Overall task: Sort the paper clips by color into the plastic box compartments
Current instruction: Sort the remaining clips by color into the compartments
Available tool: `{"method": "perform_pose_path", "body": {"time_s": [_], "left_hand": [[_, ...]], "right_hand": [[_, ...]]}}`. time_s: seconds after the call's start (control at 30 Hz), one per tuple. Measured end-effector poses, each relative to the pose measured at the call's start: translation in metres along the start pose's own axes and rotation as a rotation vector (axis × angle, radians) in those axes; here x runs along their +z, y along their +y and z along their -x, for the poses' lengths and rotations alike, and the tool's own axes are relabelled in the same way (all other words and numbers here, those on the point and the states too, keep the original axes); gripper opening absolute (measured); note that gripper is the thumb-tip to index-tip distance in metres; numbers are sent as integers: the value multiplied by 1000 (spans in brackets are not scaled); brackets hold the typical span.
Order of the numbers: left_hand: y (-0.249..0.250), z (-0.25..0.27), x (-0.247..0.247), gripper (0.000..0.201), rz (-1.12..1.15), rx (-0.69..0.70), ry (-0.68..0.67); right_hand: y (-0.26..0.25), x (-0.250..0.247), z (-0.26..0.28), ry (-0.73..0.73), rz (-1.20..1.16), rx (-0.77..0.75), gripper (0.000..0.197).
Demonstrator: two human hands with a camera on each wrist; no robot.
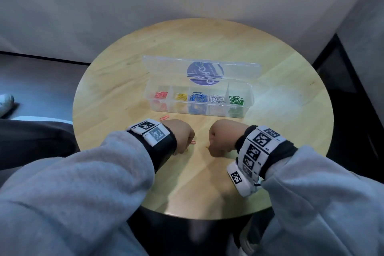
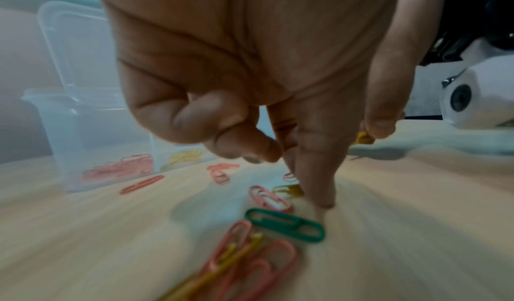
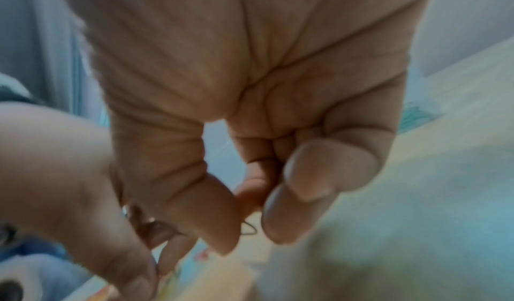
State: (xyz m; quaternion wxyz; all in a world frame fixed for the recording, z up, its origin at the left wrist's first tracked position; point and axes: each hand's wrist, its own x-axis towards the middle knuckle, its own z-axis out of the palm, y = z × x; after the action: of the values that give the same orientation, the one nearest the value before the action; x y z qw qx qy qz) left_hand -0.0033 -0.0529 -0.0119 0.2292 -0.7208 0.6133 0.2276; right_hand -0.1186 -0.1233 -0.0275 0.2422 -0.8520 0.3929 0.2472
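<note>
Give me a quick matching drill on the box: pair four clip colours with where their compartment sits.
Column 1:
1. red clips
2. blue clips
3. green clips
4. yellow clips

Column 2:
A. middle compartment
B. far right end
C. far left end
D. second from left

Pairs: 1-C, 2-A, 3-B, 4-D

Sides are as the head view shows the box.

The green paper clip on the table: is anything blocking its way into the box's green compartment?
Nothing visible does. The green paper clip lies loose near the left hand, and the plastic box has its lid open; the green compartment is at its right end.
</note>
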Motion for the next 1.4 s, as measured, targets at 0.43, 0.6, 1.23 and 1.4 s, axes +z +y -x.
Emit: {"method": "perform_pose_path", "body": {"time_s": [0.43,0.6,1.23,1.4], "left_hand": [[2,0,-2,25,-61,-19,-78],[-1,2,-3,19,45,-27,-90],[-117,40,33,31,1316,-198,130],[-111,35,44,15,684,-232,88]], "right_hand": [[8,-20,9,-85,-742,-114,27],[9,-18,10,-104,-981,-47,31],[-64,11,2,40,-46,-347,16],[-86,15,-14,89,49,-280,26]]}}
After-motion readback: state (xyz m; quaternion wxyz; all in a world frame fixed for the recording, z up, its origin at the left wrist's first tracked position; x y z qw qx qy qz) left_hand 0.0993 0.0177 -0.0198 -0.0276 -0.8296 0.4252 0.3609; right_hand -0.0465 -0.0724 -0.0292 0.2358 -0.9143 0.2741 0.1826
